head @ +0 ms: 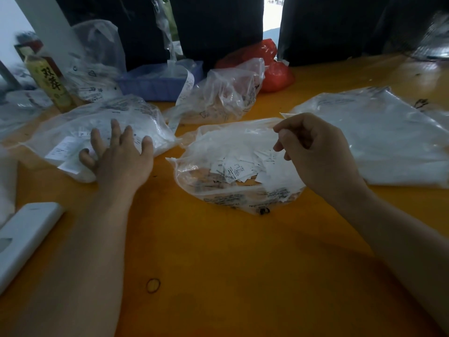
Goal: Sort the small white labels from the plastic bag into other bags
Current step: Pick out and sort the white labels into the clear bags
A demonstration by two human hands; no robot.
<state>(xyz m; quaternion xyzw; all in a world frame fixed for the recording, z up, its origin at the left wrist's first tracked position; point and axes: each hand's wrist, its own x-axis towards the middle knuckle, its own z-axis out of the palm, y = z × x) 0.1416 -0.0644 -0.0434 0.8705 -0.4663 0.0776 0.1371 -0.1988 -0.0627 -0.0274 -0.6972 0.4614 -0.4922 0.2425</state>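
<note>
Clear plastic bags w/ white contents on the orange table: approx 5, i.e. center bag (239,166) full of small white labels (243,166) (too many to count), left bag (97,132), rear bag (223,93), big right bag (379,135), upright bag (97,62) at back left. Also 1 red bag (272,66), 1 blue tray (158,83), 1 yellow bottle (49,81), 1 white device (26,237), 1 rubber band (153,285). Hands: 2, left hand (119,154) & right hand (315,152).

The scene is dim and slightly murky, with a bluish cast at the left. Daylight enters through a bright, blown-out gap (272,13) between dark curtains (216,25) at the top. Soft glare lies on the orange table (218,251) and the plastic bags (379,132). Shadows are faint. Edges bend and blur, especially the bottle (49,81) and the upper right corner.
</note>
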